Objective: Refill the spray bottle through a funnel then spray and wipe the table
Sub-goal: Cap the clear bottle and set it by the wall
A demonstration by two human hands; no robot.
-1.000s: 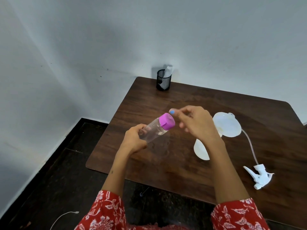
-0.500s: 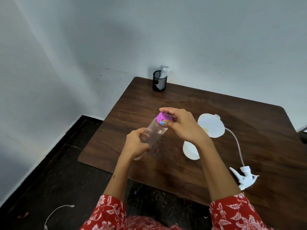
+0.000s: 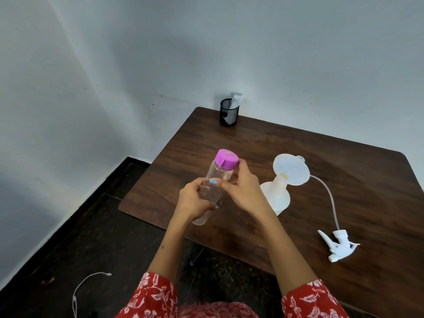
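Observation:
I hold a clear plastic bottle (image 3: 215, 180) with a pink cap (image 3: 226, 159) above the table's left front edge, tilted away from me. My left hand (image 3: 195, 200) grips its lower body. My right hand (image 3: 241, 189) wraps its upper body just below the cap. A translucent white spray bottle (image 3: 276, 198) stands on the dark wooden table (image 3: 321, 152) with a white funnel (image 3: 290, 169) in its neck. The white spray head (image 3: 339, 245) lies to the right, its thin tube (image 3: 330, 198) trailing back toward the funnel.
A black mesh cup (image 3: 229, 112) with white cloth or paper in it stands at the table's far left corner by the wall. A white cord (image 3: 85, 288) lies on the dark floor at the left.
My right hand has slid from the pink cap down onto the bottle's body, and the bottle has tipped more upright. The cap is still on.

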